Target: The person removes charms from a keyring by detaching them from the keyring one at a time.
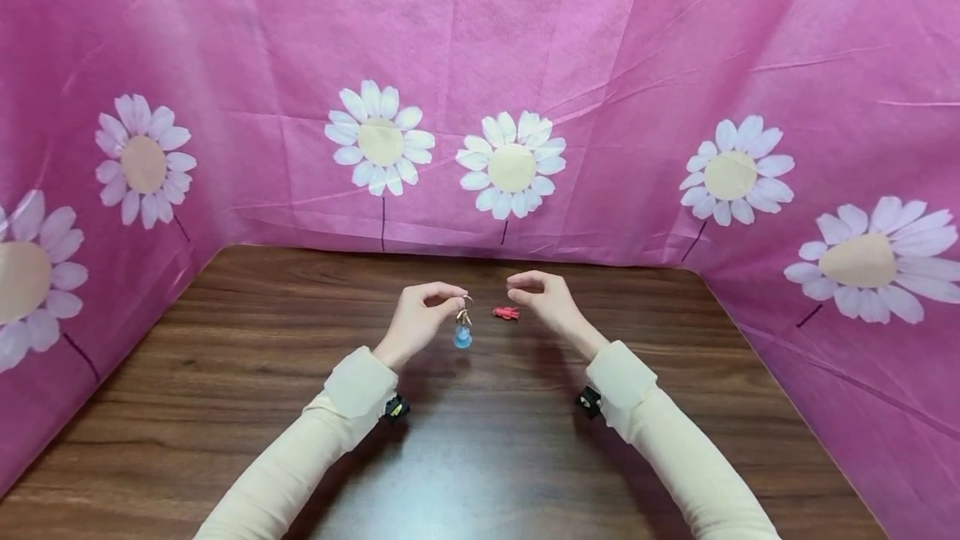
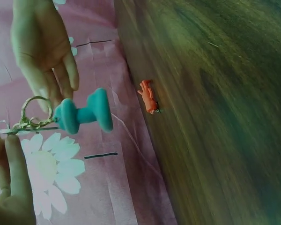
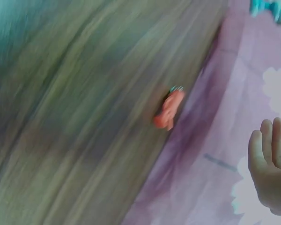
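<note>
My left hand [image 1: 418, 317] pinches a keychain by its metal ring and clasp, between thumb and fingers. From it hangs a blue-green, spool-shaped charm [image 2: 86, 112], held in the air above the table. A gold-coloured ring [image 2: 36, 111] shows beside the clasp in the left wrist view. My right hand [image 1: 553, 302] hovers to the right with relaxed fingers and nothing between them. Below and between both hands, a small red figure [image 1: 506, 313] with limbs lies on the tabletop. In the right wrist view this figure [image 3: 170, 108] has a bit of metal at one end.
The brown wood-grain table [image 1: 465, 457] stretches under both arms. A pink cloth [image 1: 600, 40] with white daisies hangs behind its far edge and along both sides. Small black devices [image 1: 396, 408] are strapped at the wrists over pale sleeves.
</note>
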A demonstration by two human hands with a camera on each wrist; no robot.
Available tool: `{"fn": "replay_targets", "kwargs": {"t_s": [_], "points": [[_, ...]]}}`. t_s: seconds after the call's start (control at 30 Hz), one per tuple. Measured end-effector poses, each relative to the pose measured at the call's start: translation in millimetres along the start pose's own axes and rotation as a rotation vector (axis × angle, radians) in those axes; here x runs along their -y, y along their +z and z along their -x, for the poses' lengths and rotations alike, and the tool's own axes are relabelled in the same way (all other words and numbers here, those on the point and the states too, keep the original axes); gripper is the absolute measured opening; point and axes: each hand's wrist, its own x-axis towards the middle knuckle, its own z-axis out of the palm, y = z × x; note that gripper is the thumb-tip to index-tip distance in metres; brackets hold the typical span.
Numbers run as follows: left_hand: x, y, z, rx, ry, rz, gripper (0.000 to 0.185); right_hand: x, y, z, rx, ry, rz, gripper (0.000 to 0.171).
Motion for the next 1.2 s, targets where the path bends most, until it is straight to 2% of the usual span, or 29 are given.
{"fn": "replay_targets", "kwargs": {"t_s": [0.07, 0.17, 0.27, 0.5, 0.63, 1.03, 1.2], "points": [[6.6, 1.4, -2.7, -0.036, 0.012, 0.003, 0.016, 7, 3, 6, 0.036, -0.009, -0.023, 0.025], [4.1, 3.3, -3.1, -0.065, 0.003, 0.02, 0.016, 10, 8, 12, 0.09, -0.033, -0.05, 0.024], [2.4, 4.4, -3.4, -0.071, 0.009, 0.034, 0.017, 17, 12, 19, 0.12, -0.061, -0.055, 0.023], [-0.1, 6.3, 0.4, -0.062, 0.008, 0.024, 0.017, 23, 27, 33, 0.123, -0.126, 0.009, 0.02], [-1.7, 5.7, 2.9, -0.055, 0.009, 0.013, 0.015, 23, 36, 39, 0.108, -0.162, 0.022, 0.021], [-5.2, 9.1, 5.3, -0.045, 0.024, 0.046, 0.016, 22, 53, 40, -0.011, -0.131, -0.091, 0.02], [-4.8, 10.5, 6.3, -0.034, 0.026, 0.068, 0.018, 21, 56, 40, -0.041, -0.147, -0.084, 0.019]]}}
